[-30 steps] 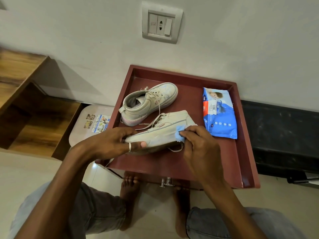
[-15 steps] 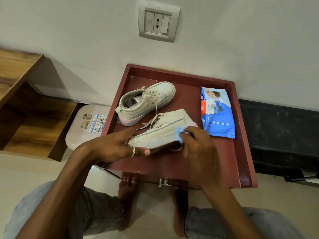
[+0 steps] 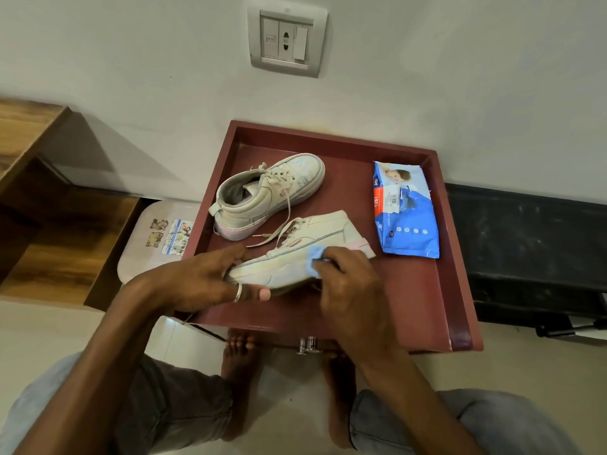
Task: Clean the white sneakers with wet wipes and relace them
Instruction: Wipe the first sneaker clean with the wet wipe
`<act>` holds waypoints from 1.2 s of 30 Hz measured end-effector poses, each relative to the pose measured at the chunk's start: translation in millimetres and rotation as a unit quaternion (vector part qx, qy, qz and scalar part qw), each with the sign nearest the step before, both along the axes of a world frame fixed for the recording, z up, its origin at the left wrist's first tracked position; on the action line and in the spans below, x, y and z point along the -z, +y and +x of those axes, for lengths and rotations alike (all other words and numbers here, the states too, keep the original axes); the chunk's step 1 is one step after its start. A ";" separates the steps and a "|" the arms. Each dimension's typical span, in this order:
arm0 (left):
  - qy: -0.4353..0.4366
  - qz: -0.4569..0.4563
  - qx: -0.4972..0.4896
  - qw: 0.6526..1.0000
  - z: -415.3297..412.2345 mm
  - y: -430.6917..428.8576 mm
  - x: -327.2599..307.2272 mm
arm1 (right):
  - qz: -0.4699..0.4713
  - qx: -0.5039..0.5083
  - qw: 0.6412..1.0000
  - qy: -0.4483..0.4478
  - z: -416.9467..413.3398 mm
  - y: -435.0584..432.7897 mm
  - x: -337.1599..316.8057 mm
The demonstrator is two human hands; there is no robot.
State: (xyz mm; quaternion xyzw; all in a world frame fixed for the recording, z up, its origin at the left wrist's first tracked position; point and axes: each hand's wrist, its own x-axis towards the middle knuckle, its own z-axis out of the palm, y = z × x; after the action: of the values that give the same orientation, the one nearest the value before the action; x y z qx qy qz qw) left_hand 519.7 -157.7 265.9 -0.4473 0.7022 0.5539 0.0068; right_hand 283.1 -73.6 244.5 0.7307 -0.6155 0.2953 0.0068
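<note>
This looks like a room in a home. A small red bedside table (image 3: 410,300) with a drawer handle (image 3: 307,344) at its front stands against a plain painted wall. Above it is a switch and socket plate (image 3: 287,44). Left of it are a wooden shelf (image 3: 65,231) and a stickered stool (image 3: 154,241). Below it are a pale floor (image 3: 42,330) and bare feet (image 3: 238,353). On it lie sneakers (image 3: 269,198) and a pack of wipes (image 3: 405,211).
</note>
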 end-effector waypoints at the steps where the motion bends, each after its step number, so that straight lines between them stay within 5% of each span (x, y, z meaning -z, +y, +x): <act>1: 0.002 0.003 -0.002 1.000 -0.4 0.1 -0.9 | 0.011 0.027 0.999 0.020 -15.0 -2.3 -0.7; 5: -0.012 0.019 -0.006 1.000 4.7 -0.8 0.1 | 0.054 0.116 0.992 -0.003 -61.9 -6.0 -6.3; 17: 0.011 0.008 0.019 1.000 -14.0 1.6 -5.2 | 0.068 0.113 0.988 -0.080 -53.3 -9.4 -11.0; 29: 0.014 -0.035 0.051 0.998 -23.3 4.8 -4.2 | 0.068 0.111 0.990 -0.049 -47.2 -4.4 -16.7; 36: -0.047 -0.034 0.028 0.998 -17.2 2.9 7.6 | 0.089 0.130 0.984 -0.085 -48.1 -5.4 -11.9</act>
State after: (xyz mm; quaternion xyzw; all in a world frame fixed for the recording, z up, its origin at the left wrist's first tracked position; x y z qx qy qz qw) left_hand 502.4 -154.8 258.4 -0.4532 0.7314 0.5081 0.0399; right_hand 234.9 -78.9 256.3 0.6142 -0.7275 0.2971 -0.0727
